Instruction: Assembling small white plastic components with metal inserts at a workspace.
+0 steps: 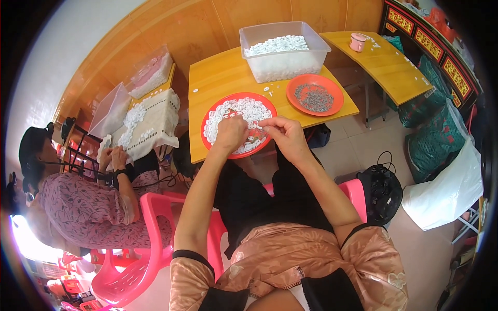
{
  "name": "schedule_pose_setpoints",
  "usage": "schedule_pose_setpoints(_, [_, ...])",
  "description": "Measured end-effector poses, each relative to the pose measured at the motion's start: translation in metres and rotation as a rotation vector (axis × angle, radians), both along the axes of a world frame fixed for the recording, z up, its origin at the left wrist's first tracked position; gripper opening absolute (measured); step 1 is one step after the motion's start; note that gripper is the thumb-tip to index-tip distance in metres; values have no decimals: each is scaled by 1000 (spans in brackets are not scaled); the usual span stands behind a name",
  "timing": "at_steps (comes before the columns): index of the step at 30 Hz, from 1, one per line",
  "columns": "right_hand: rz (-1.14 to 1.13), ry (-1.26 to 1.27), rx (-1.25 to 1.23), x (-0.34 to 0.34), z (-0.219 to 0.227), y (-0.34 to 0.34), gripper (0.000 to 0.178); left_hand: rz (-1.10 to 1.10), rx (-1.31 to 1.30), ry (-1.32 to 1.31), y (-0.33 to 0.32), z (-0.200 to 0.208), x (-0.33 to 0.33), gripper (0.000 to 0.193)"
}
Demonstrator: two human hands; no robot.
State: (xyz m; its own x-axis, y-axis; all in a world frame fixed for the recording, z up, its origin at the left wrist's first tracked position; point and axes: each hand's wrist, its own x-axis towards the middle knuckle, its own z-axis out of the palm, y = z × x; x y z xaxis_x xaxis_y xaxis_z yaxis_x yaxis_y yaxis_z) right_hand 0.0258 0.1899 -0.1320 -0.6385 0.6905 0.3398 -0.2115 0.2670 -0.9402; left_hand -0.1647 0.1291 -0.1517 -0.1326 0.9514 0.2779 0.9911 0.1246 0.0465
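Observation:
A round red plate (pixel 273 110) full of small white plastic pieces (pixel 246 107) lies on the yellow table (pixel 212 72) in front of me. My left hand (pixel 232 133) is over the plate, fingers curled down among the pieces; what they grip is hidden. At the plate's right edge, my right hand (pixel 286 136) pinches a small white plastic piece between thumb and forefinger. Close by on the right, an orange-red plate (pixel 339 98) bears a heap of small grey metal parts (pixel 314 97), too small to name.
Behind the plates stands a translucent bin (pixel 285 67) of white pieces. Farther right is another yellow table (pixel 394 72) with a pink mug (pixel 357 42). At left, a co-worker (pixel 98 207) handles pieces at a cloth-covered table (pixel 155 122). Filled sacks (pixel 438 140) line the right side.

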Motion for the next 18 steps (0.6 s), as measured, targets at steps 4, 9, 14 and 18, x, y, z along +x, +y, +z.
schedule_pose_setpoints(4, [18,-27,-36,1,3,-1,15,-10,52,111,2,-4,5,15])
schedule_pose_setpoints(9, [33,16,-69,-2,7,-6,15,79,152,62,-5,-1,2,14])
schedule_pose_setpoints(14, [61,28,-111,1,4,-3,15,214,398,-715,-27,39,42,14])
schedule_pose_setpoints(18, [97,30,-96,-1,8,-13,14,138,546,-1418,-55,39,66,16])
